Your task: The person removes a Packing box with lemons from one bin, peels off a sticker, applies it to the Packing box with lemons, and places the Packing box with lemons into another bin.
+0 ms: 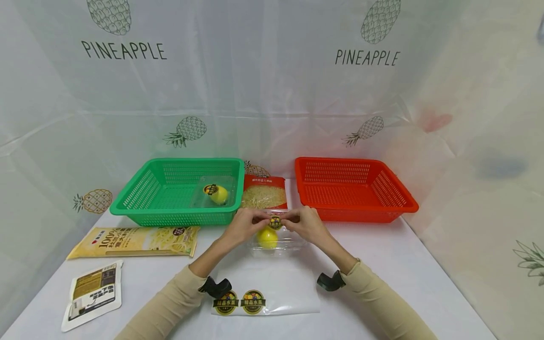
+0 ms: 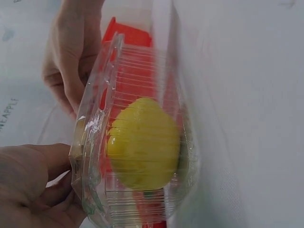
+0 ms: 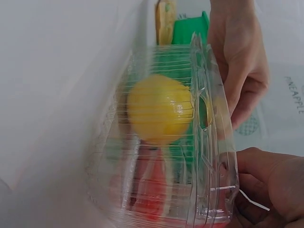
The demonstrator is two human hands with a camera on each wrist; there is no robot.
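Observation:
In the head view, a clear plastic clamshell box (image 1: 290, 244) stands on the white table with a yellow lemon (image 1: 267, 238) inside. A round black-and-gold fruit sticker (image 1: 275, 222) is at its lid. My left hand (image 1: 245, 224) pinches the sticker's left edge, and my right hand (image 1: 309, 225) pinches the right edge. Both hands' fingertips are against the lid. Through the ribbed wall, the lemon (image 2: 145, 145) shows in the left wrist view. Nearer me lies a white sticker sheet (image 1: 293, 293) bearing two similar round stickers.
Behind, a green basket (image 1: 178, 218) holds another clear box (image 1: 199, 200) with a stickered lemon. A red basket (image 1: 361, 215) stands right. Between them is a red pasta bag (image 1: 264, 193). At left lie a yellow pasta packet (image 1: 131, 241) and a white-edged pouch (image 1: 93, 295).

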